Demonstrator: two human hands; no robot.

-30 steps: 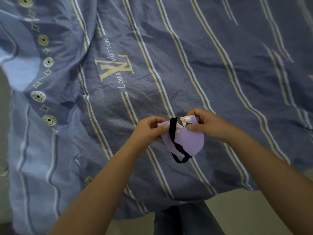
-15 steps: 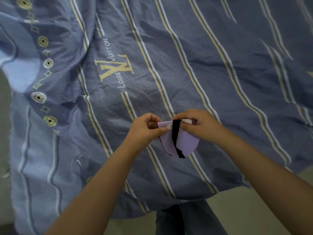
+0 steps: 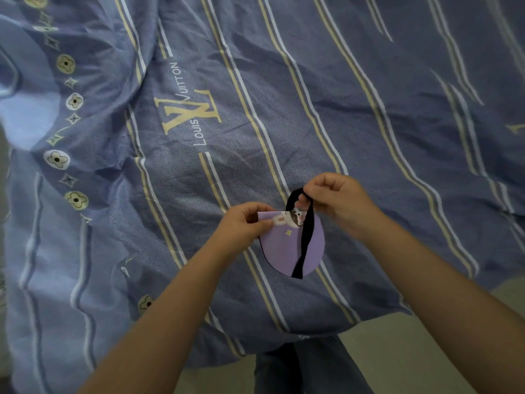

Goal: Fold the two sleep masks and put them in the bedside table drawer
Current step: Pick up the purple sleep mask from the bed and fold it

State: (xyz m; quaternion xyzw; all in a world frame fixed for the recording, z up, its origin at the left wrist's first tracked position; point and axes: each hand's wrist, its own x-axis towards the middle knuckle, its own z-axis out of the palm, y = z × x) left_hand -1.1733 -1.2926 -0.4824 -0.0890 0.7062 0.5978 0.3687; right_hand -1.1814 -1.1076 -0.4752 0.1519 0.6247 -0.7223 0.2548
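Wrapping the black elastic strap (image 3: 304, 240) round a lilac sleep mask (image 3: 292, 245) already folded in half, I hold the work in the air just above the striped blue duvet (image 3: 369, 115), near its front edge; the second mask and the drawer are out of view. My left hand (image 3: 244, 226) pinches the mask's upper left corner, thumb on the printed face, while my right hand (image 3: 338, 200), fingers curled and raised above the fold, pinches the strap's loop. To my mind the strap needs even tension and a flat lie, or the fold springs open.
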